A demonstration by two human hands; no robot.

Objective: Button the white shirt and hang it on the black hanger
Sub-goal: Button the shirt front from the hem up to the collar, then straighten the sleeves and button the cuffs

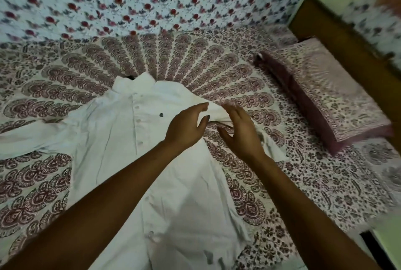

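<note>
Apparently buttoned, the shirt [121, 139] lay beneath the spread left hand [186, 127] and right hand [240, 134]; the next move probably called for the hanger.

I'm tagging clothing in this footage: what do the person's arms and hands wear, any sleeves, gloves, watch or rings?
Nothing visible. The left hand and right hand are ungloved and ringless; the left forearm and right forearm are bare to the frame's edge, without sleeve, watch or bracelet. The left thumbnail looks dark, possibly polish.
</note>
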